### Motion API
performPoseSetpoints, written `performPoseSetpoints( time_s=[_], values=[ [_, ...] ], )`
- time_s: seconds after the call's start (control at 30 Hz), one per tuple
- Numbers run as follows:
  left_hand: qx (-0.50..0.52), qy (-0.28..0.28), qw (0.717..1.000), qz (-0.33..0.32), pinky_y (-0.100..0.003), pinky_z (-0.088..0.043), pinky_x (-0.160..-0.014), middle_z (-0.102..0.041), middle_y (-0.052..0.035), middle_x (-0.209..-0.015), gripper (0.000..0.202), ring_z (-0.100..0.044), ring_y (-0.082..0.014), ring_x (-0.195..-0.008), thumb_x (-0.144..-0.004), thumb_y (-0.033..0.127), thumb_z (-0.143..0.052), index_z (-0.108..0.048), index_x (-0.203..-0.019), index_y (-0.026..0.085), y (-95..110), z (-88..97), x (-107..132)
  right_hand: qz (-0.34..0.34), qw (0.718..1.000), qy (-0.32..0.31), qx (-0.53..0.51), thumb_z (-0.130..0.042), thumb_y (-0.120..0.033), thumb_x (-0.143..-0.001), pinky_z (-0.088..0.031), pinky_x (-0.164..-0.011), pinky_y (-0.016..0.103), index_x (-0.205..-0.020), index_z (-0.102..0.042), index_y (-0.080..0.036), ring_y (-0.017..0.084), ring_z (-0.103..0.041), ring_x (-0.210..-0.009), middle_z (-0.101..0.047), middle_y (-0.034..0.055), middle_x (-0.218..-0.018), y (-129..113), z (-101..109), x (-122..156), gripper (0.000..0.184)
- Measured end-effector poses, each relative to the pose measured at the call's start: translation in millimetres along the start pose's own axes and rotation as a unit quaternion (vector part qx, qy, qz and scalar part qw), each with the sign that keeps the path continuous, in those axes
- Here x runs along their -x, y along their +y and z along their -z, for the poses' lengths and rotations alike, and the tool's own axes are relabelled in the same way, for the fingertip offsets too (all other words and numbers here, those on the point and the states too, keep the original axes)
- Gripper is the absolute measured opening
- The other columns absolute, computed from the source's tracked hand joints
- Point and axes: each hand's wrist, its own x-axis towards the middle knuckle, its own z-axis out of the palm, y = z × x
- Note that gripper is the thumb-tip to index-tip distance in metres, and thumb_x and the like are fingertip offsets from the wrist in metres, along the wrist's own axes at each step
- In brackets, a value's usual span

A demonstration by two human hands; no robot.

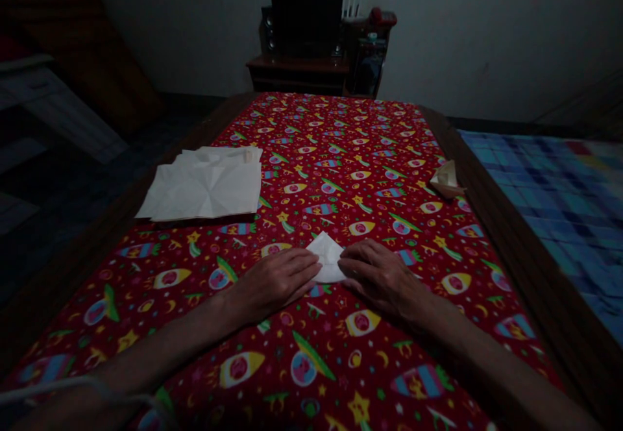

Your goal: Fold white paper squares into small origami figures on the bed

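A small piece of folded white paper (pixel 325 252) lies on the red cloth in front of me, its pointed top facing away. My left hand (pixel 285 275) covers its left corner, fingers together and pressed on it. On the opposite corner, my right hand (pixel 377 272) has its fingers curled and closed against the paper. The fingers hide both side corners and part of the lower edge.
A stack of creased white sheets (pixel 209 184) lies at the left. Near the table's right edge sits a folded paper shape (pixel 446 180). The patterned red cloth (pixel 335 132) covers the table. Beyond it stands a cabinet with a dark screen (pixel 306 15).
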Motion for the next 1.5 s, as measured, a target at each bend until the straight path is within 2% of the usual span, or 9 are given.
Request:
performPoseSetpoints(
  time_s=[0.13,0.33,0.47,0.63,0.8,1.0,1.3,1.4,1.5],
  values=[
    [0.044,0.024,0.998,0.031,-0.031,-0.049,-0.088,-0.065,-0.0075,-0.105,0.022,-0.058,-0.0168,-0.101,-0.091,0.015,-0.046,-0.059,-0.109,0.014,1.0,-2.6,0.5,-0.004,0.998,0.057,-0.031,-0.05,-0.024,-0.089,-0.046,-0.076,0.034,-0.098,-0.062,-0.019,0.018,-0.053,-0.09,-0.062,0.0077,-0.099,1.8,-7.5,-0.6,0.016],
    [0.111,0.066,0.978,0.165,-0.028,-0.048,-0.075,-0.063,-0.0041,-0.084,0.014,-0.057,-0.0144,-0.081,-0.09,0.021,-0.05,-0.06,-0.082,0.015,-5.4,-9.4,-2.3,-0.142,0.986,0.061,-0.069,-0.045,-0.029,-0.092,-0.044,-0.067,0.028,-0.081,-0.061,-0.018,0.015,-0.053,-0.076,-0.06,0.0057,-0.084,-5.2,-8.2,-4.3,0.022],
    [0.106,0.067,0.971,0.204,-0.025,-0.044,-0.066,-0.057,-0.0021,-0.074,0.02,-0.054,-0.0132,-0.071,-0.089,0.025,-0.051,-0.055,-0.072,0.015,-9.8,-11.9,-5.9,-0.184,0.98,0.07,-0.034,-0.045,-0.031,-0.091,-0.04,-0.061,0.027,-0.071,-0.056,-0.018,0.014,-0.049,-0.069,-0.055,0.0042,-0.076,-8.5,-7.8,-8.3,0.026],
    [0.122,0.062,0.97,0.201,-0.026,-0.044,-0.069,-0.059,-0.0033,-0.079,0.018,-0.055,-0.0135,-0.075,-0.09,0.024,-0.05,-0.057,-0.077,0.015,-10.3,-11.1,-5.7,-0.199,0.979,0.038,-0.003,-0.044,-0.032,-0.091,-0.035,-0.06,0.026,-0.069,-0.053,-0.018,0.013,-0.046,-0.065,-0.051,0.0025,-0.072,-10.6,-4.0,-10.3,0.027],
    [0.158,0.051,0.977,0.13,-0.03,-0.045,-0.082,-0.064,-0.0064,-0.1,0.011,-0.056,-0.016,-0.092,-0.089,0.023,-0.053,-0.06,-0.094,0.016,-11.1,-11.8,-5.0,-0.161,0.986,0.038,-0.019,-0.045,-0.029,-0.091,-0.036,-0.061,0.025,-0.079,-0.057,-0.018,0.014,-0.048,-0.069,-0.054,0.0032,-0.076,-9.0,-3.9,-6.8,0.02],
    [0.12,0.053,0.97,0.206,-0.027,-0.045,-0.071,-0.06,-0.0037,-0.081,0.015,-0.056,-0.0146,-0.077,-0.09,0.024,-0.049,-0.057,-0.079,0.015,-11.4,-14.3,-8.5,-0.184,0.982,0.037,-0.003,-0.044,-0.03,-0.091,-0.034,-0.059,0.026,-0.075,-0.055,-0.018,0.013,-0.047,-0.065,-0.054,0.0029,-0.073,-6.7,-6.2,-6.7,0.023],
    [0.086,0.039,0.966,0.239,-0.028,-0.045,-0.071,-0.054,-0.0019,-0.082,0.01,-0.053,-0.015,-0.077,-0.09,0.024,-0.048,-0.053,-0.085,0.017,-10.3,-15.7,-8.3,-0.195,0.98,0.039,-0.015,-0.044,-0.034,-0.09,-0.034,-0.057,0.025,-0.072,-0.052,-0.019,0.013,-0.048,-0.061,-0.055,0.0016,-0.069,-0.9,-7.2,-8.5,0.025],
    [0.014,0.031,0.978,0.204,-0.034,-0.045,-0.081,-0.056,-0.0066,-0.103,0.016,-0.052,-0.0199,-0.094,-0.09,0.021,-0.048,-0.052,-0.105,0.018,-8.0,-14.1,-9.1,-0.19,0.981,0.039,-0.016,-0.045,-0.034,-0.09,-0.033,-0.055,0.025,-0.072,-0.051,-0.019,0.012,-0.047,-0.059,-0.054,0.0009,-0.067,1.4,-9.3,-8.0,0.025],
    [-0.07,0.004,0.993,0.093,-0.04,-0.043,-0.086,-0.053,-0.0081,-0.119,0.025,-0.047,-0.0244,-0.107,-0.091,0.018,-0.046,-0.051,-0.116,0.021,-4.3,-11.2,-9.4,-0.187,0.981,0.047,-0.007,-0.047,-0.034,-0.089,-0.033,-0.055,0.025,-0.072,-0.051,-0.02,0.012,-0.047,-0.059,-0.053,0.0004,-0.066,2.5,-10.8,-7.3,0.023]
  ],
)
